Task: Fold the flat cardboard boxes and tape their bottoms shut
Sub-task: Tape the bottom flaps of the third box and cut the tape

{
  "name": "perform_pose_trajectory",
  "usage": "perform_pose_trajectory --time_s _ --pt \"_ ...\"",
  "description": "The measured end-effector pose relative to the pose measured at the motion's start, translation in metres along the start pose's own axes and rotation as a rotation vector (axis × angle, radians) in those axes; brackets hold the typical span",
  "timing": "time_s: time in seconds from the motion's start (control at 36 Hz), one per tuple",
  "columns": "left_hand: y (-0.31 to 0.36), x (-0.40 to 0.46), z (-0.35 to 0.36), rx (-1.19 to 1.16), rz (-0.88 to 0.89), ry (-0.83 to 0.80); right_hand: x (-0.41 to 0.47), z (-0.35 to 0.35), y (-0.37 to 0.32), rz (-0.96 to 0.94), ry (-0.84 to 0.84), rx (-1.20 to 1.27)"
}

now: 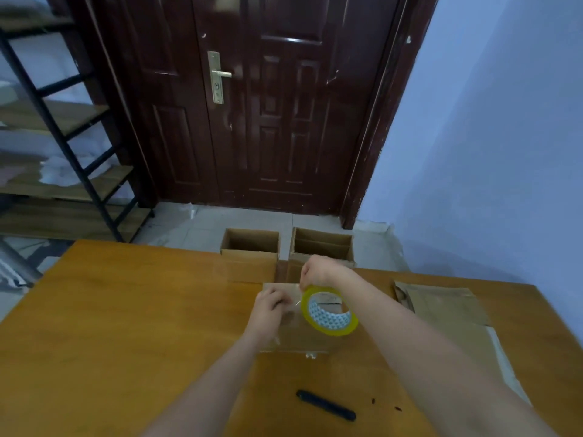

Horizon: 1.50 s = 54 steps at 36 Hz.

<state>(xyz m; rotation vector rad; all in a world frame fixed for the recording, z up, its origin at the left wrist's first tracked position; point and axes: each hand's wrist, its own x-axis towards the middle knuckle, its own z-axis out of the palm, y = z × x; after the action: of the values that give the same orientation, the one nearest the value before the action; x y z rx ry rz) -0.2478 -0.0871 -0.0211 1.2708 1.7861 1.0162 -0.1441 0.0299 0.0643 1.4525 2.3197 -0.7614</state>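
A folded cardboard box [299, 340] stands on the wooden table [126, 310] in front of me, its flaps facing up. My right hand [317, 272] grips a yellow roll of clear tape [329, 312] by its far rim, just above the box. My left hand [271, 302] pinches the loose end of the tape and holds it down near the box's top left. Two open folded boxes [250, 247] [321, 249] stand behind the table's far edge. A pile of flat cardboard boxes [448, 304] lies on the table at the right.
A black utility knife [326, 405] lies on the table near me. A dark wooden door [252, 105] fills the background. A metal-framed shelf with wooden boards [63, 152] stands at the left, a pale wall at the right.
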Motion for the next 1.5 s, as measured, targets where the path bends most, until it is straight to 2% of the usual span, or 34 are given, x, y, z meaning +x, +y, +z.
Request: perform_pose_trajectory --time_s 0.08,0.14,0.28,0.42,0.58,0.75,0.86,0.97,1.08,1.19,1.39,1.5 --pt "0.006 -0.002 -0.005 -0.246 -0.099 0.01 0.005 0.001 -0.012 -0.002 0.016 -0.088" --pt "0.01 -0.003 -0.008 -0.331 -0.094 -0.006 0.005 0.001 -0.019 -0.016 0.017 -0.156" --pt "0.005 0.0 -0.002 -0.264 -0.046 -0.026 0.005 0.003 -0.035 -0.074 0.023 -0.299" --pt "0.006 0.001 -0.003 -0.344 -0.121 0.055 0.003 0.001 -0.038 -0.151 0.03 -0.341" --pt "0.002 0.007 -0.001 -0.363 -0.161 0.131 -0.004 -0.014 -0.013 -0.142 0.023 0.038" --pt "-0.001 0.011 0.003 -0.315 -0.168 0.194 -0.01 0.008 0.009 -0.121 0.139 0.363" --pt "0.001 0.009 0.005 -0.238 -0.151 0.226 -0.022 0.029 0.015 -0.154 0.301 0.569" --pt "0.0 0.012 0.006 -0.2 -0.172 0.25 -0.034 0.043 0.024 -0.162 0.348 0.681" --pt "0.0 0.011 0.008 -0.152 -0.169 0.259 -0.039 0.048 0.029 -0.177 0.315 0.755" --pt "0.002 0.006 0.008 -0.058 -0.117 0.274 -0.037 0.027 0.025 -0.177 0.275 0.559" --pt "0.004 0.004 0.012 0.024 -0.095 0.32 -0.039 -0.011 0.011 -0.095 0.187 -0.041" --pt "0.006 0.001 0.012 0.012 -0.096 0.341 -0.039 -0.018 0.017 0.036 0.159 -0.464"
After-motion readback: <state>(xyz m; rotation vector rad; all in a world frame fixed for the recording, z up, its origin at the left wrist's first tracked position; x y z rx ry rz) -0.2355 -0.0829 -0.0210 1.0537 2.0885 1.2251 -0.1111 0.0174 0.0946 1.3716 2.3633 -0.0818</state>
